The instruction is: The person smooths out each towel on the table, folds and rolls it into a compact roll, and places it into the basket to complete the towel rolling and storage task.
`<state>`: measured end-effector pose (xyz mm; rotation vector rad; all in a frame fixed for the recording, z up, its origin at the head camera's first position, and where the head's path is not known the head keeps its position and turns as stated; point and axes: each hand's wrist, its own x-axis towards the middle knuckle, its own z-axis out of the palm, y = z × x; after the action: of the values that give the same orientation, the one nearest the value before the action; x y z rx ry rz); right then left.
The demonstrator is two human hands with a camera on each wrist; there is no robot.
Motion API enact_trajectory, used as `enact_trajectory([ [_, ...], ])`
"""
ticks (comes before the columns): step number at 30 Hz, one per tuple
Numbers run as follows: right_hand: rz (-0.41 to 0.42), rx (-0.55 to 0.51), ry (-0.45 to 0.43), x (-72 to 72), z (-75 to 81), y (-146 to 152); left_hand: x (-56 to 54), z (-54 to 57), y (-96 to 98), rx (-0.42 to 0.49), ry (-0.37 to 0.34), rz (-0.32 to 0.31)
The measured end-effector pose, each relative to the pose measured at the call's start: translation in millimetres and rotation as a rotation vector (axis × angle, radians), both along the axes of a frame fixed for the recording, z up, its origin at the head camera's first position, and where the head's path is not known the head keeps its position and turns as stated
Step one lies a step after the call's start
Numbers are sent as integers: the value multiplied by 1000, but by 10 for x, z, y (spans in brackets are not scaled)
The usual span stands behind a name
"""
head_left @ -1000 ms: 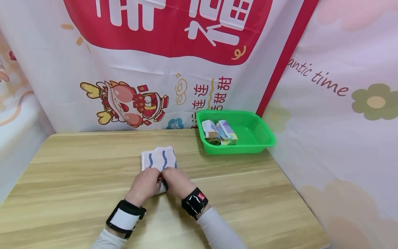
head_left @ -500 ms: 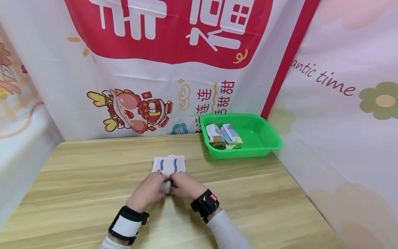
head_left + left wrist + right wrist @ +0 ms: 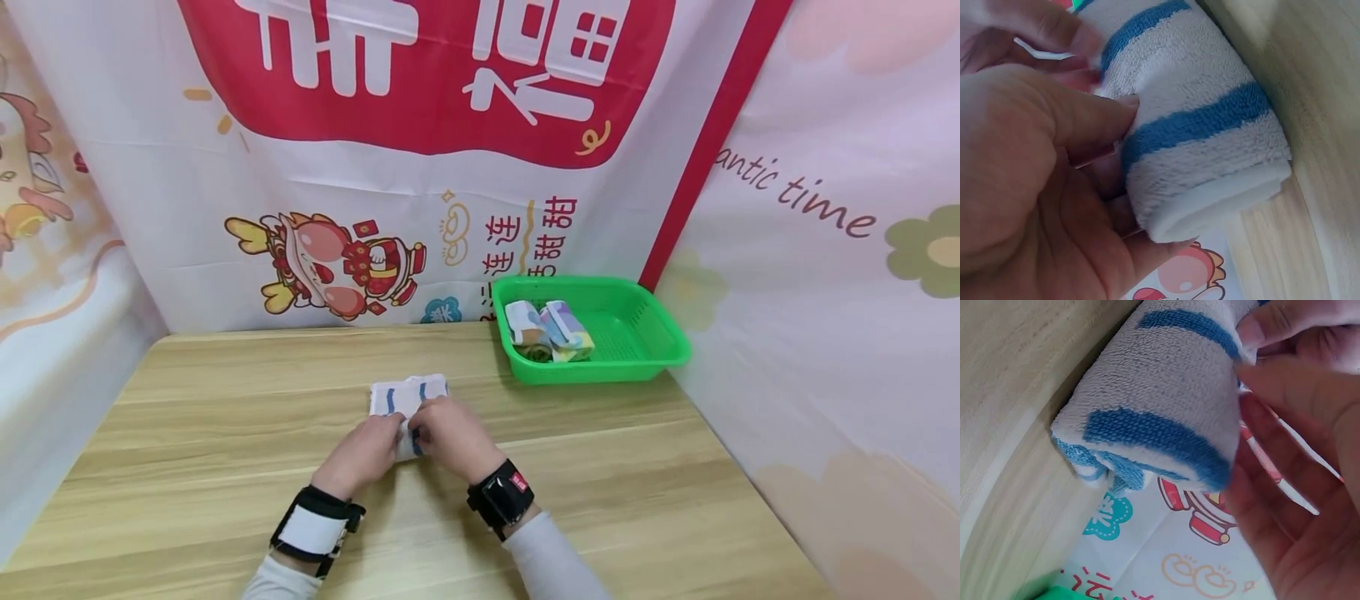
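Note:
A white towel (image 3: 407,395) with blue wavy stripes lies on the table, its near part rolled up and its far part flat. My left hand (image 3: 363,454) holds the left side of the roll; in the left wrist view, the thumb lies on the towel roll (image 3: 1179,94) with fingers behind and under it. My right hand (image 3: 456,437) is on the right side. In the right wrist view, thumb and fingers sit around the near edge of the towel (image 3: 1166,381), whose layered end faces the camera. The right fingertips look blurred in the left wrist view.
A green plastic basket (image 3: 660,367) stands at the back right of the wooden table (image 3: 225,433). Two rolled cloths, one brown and white (image 3: 527,327) and one purple and yellow (image 3: 567,332), lie in its left part. Printed curtains hang behind and at the sides.
The near edge of the towel has been turned over into a roll, and both hands have shifted slightly with it. The right hand has moved a little up over the towel. The head view has shifted slightly.

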<state>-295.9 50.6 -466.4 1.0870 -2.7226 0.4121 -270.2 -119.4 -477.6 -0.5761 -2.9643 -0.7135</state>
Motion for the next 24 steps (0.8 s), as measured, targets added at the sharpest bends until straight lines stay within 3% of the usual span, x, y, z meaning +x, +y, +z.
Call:
enact_trajectory([
  [4,-9,41,-30,10,-47,-11,-9,-5,-9,7,-35,5],
  [8,-25,35,-56,-22,-120,-14,-15,-13,-17,50,-13,1],
  [12,-53,26,-60,-74,-204,-8,-29,-5,-13,68,88,-13],
  [17,-72,18,-80,-95,-293,-1,-6,25,-9,20,212,-15],
  [19,-71,17,-86,-94,-305,-4,10,43,-13,2,210,-8],
  [24,-49,19,-80,-96,-280,-13,57,116,-18,-4,122,6],
])
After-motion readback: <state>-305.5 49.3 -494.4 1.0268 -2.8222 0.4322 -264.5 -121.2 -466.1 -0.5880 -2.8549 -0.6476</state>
